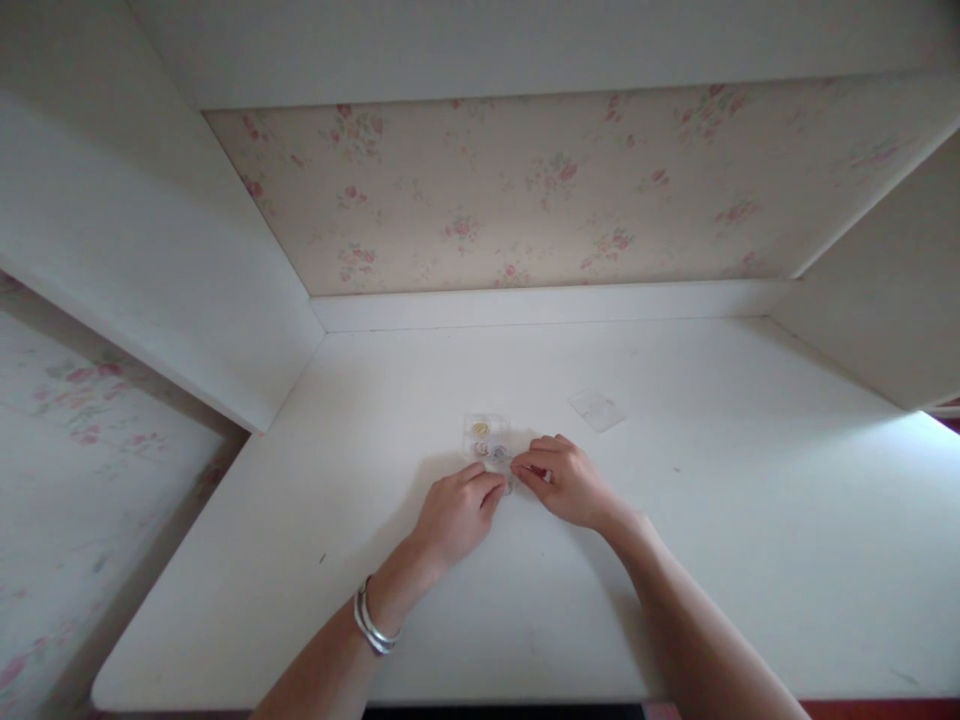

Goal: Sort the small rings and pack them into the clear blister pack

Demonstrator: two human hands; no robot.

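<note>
A small clear case (472, 420) with compartments lies on the white desk, just beyond my hands. Inside it are a gold-coloured coil (480, 428), a pinkish one (481, 449) and a silvery one (499, 455), each tiny. My left hand (459, 510) is closed in a pinch at the near side of the case. Close by on the right, my right hand (561, 480) also pinches, its fingertips at the case's near right corner. A tiny ring-like piece (510, 487) shows between the fingertips; which hand grips it is unclear.
Right of the case, a clear flat square piece (598, 410) rests on the white desk (750, 520). A small dark sliver (322, 558) lies at the left. White panels (172, 230) flank the desk, with flowered wallpaper (510, 190) behind and an overhanging panel (525, 50) above.
</note>
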